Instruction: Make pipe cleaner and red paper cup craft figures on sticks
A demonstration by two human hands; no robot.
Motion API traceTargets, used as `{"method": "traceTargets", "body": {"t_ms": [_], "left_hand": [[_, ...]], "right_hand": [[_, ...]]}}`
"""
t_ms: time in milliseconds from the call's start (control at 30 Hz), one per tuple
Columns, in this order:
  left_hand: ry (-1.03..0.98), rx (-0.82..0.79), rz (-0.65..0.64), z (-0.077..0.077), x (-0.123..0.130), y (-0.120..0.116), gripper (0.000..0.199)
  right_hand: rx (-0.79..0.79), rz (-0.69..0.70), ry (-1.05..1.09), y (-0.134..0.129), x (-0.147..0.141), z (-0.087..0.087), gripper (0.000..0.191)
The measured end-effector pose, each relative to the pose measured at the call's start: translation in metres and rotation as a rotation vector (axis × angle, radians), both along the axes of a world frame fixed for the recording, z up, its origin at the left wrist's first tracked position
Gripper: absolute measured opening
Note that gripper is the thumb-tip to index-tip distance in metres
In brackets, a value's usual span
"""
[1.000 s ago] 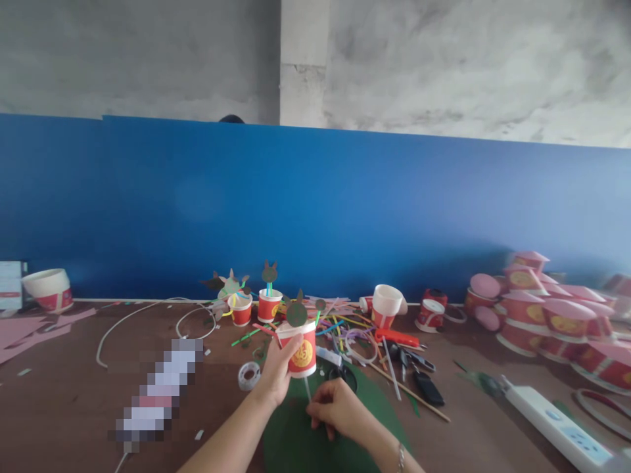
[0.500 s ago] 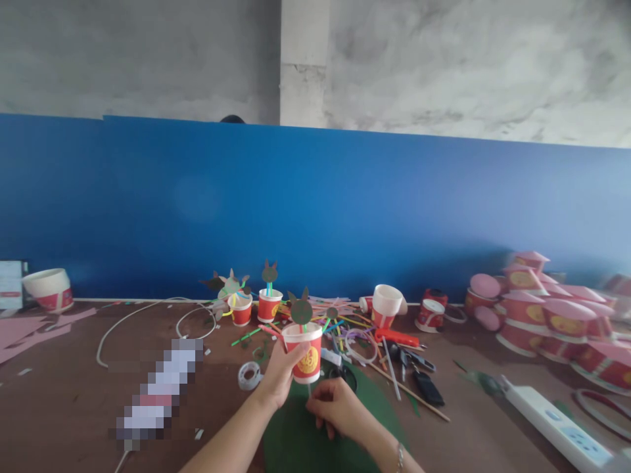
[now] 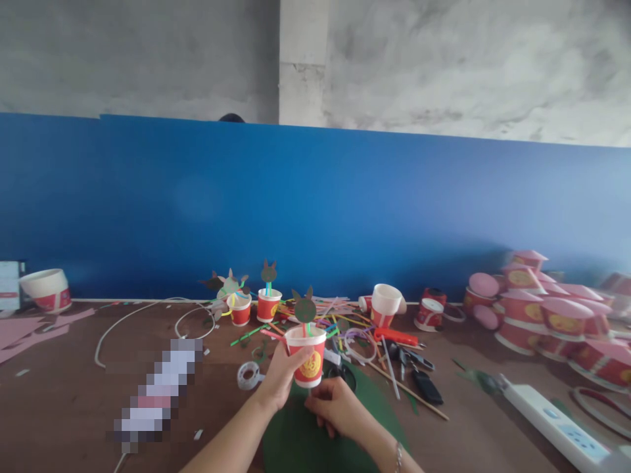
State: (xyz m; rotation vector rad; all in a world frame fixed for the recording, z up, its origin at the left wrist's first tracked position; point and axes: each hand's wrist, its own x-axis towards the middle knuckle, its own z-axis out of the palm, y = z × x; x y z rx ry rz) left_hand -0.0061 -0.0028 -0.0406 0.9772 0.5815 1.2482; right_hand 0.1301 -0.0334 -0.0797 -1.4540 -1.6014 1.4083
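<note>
My left hand (image 3: 280, 381) is closed round a red and white paper cup (image 3: 308, 364) with a yellow emblem, held upright. Above its rim stands a dark green paper animal head (image 3: 304, 307) with two ears, on a straw. A red straw arm sticks out on the cup's left side, and a green straw arm (image 3: 332, 332) with a small dark disc on the right. Just under the cup, the fingers of my right hand (image 3: 335, 407) pinch the straw's pale lower end, mostly hidden. Beneath both hands lies a dark green sheet (image 3: 365, 420).
Two similar cup figures stand behind, one a cup (image 3: 269, 305) with a cat-like head. Loose straws (image 3: 335, 309), a tape roll (image 3: 249, 376), a red cutter (image 3: 397, 337), keys (image 3: 428, 387) and a stick lie around. Pink-topped cups (image 3: 547, 315) are piled right, beside a power strip (image 3: 557, 420).
The cup has shifted slightly right and down, closer to my right fingers. The animal head stands a little higher above the rim, and the right straw arm has dropped.
</note>
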Motion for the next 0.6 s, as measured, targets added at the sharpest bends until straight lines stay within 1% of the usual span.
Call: {"method": "traceTargets", "body": {"t_ms": [233,367,467,600], "left_hand": [[0.012,-0.032,0.03,-0.0029,0.0019,0.0009,0.056],[0.008,-0.081,0.033,-0.0041,0.003,0.0014,0.057],[0.002,-0.109,0.055,-0.004,0.0032,0.0014,0.054],[-0.003,-0.092,0.033,-0.0022,0.0032,0.0003,0.051]], "right_hand": [[0.003,0.017,0.003,0.0011,0.0005,-0.0034,0.019],[-0.072,0.044,-0.003,-0.0005,0.0005,0.0006,0.017],[-0.112,0.073,-0.015,-0.0021,-0.0003,0.0033,0.017],[-0.074,0.022,0.0,-0.0029,-0.0028,0.0033,0.019]]}}
